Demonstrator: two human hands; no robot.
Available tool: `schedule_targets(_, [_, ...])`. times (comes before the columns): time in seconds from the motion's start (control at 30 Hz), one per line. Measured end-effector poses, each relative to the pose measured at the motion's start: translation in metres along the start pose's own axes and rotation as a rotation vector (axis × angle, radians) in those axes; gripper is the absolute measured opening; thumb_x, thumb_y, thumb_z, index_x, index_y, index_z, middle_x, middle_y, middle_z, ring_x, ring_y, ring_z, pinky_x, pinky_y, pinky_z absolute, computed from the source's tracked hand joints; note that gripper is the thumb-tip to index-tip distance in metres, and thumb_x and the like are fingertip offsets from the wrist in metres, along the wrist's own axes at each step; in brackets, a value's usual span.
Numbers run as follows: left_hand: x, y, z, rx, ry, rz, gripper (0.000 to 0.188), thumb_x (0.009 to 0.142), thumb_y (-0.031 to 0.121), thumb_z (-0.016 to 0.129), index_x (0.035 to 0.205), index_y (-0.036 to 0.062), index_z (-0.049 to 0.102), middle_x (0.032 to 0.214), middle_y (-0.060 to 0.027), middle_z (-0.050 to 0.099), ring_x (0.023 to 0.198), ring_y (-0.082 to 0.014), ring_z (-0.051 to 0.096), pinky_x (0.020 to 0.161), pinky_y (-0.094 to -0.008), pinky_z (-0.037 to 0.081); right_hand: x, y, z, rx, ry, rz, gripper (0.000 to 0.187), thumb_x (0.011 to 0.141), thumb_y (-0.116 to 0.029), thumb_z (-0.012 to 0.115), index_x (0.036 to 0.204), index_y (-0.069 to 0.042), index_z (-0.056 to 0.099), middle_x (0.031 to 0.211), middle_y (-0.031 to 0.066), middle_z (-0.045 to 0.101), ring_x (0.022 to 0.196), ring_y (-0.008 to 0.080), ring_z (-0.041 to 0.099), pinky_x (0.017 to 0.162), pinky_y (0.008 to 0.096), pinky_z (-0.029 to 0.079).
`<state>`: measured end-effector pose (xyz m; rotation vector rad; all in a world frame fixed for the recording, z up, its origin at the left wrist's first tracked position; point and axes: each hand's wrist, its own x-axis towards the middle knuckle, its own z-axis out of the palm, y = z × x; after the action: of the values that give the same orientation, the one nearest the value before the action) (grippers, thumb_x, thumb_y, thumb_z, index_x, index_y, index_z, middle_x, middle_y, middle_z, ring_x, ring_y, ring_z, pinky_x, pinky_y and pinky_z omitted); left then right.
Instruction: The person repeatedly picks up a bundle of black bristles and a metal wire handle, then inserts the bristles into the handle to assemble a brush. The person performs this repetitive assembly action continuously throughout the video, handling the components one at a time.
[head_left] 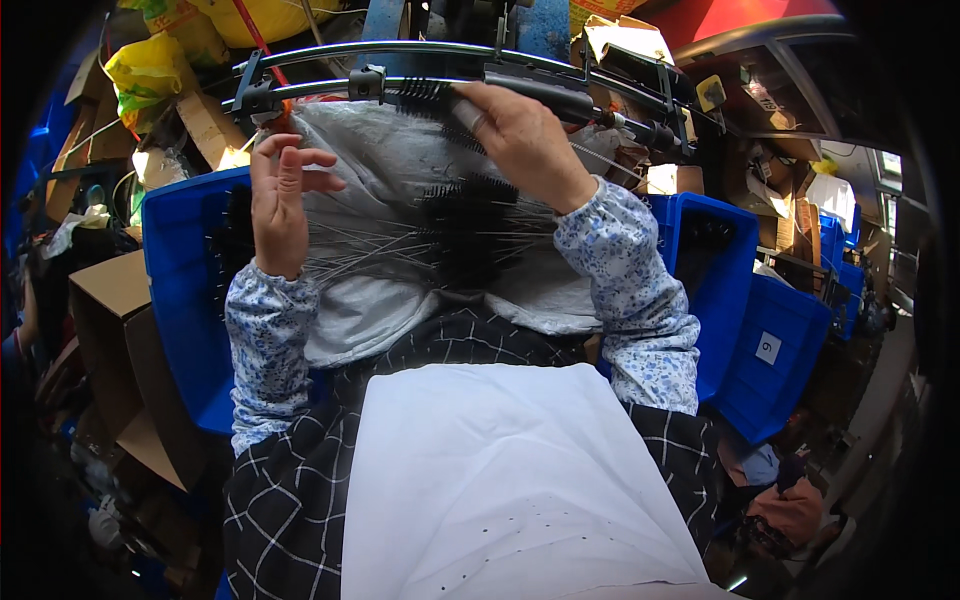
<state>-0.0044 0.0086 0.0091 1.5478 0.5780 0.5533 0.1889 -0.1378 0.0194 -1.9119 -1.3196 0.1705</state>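
Observation:
A black twisted-wire brush (425,97) is gripped in my right hand (525,140), its bristles just below a metal rod of the machine. Part of the brush is hidden behind my fingers. My left hand (282,205) is raised left of it, fingers apart and holding nothing that I can see, close to the left end of the rod (325,89). Between my forearms, a pile of similar brushes (470,225) with black bristles and thin wire stems lies across my lap on a pale grey plastic sack (365,325).
Blue plastic bins stand at my left (175,300) and right (735,265), both with dark bristly items inside. A cardboard box (115,290) stands beyond the left bin. The machine's curved rails (420,48) cross in front of me. Yellow bags (145,75) sit at the far left.

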Motion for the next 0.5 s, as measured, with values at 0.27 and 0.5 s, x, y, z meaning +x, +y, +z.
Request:
schedule_targets(0.27, [-0.036,-0.072,-0.179,0.864,0.056,-0.468,0.033,0.085,0.033,0.043,0.088,0.0009,0.05,0.074,-0.0046,0.05,0.07,-0.0121,0.045,0.065,-0.024,0.038,0.043,0.119,-0.021,-0.79,0.28,0.173,0.024,0.079,-0.028,0.047,0.098,-0.018,0.058,0.084,0.0065,0.059,0.079,0.0259,0.053,0.071,0.0399,0.039])
schedule_targets(0.5, [-0.047,-0.07,-0.187,0.632,0.215,-0.458,0.024,0.083,0.025,0.05,0.08,0.0015,0.051,0.07,0.0016,0.047,0.065,-0.006,0.04,0.059,-0.0193,0.034,0.049,0.109,-0.024,-0.656,0.184,0.207,0.027,0.077,-0.023,0.047,0.102,-0.017,0.055,0.09,0.0077,0.057,0.087,0.0256,0.05,0.076,0.0418,0.036])
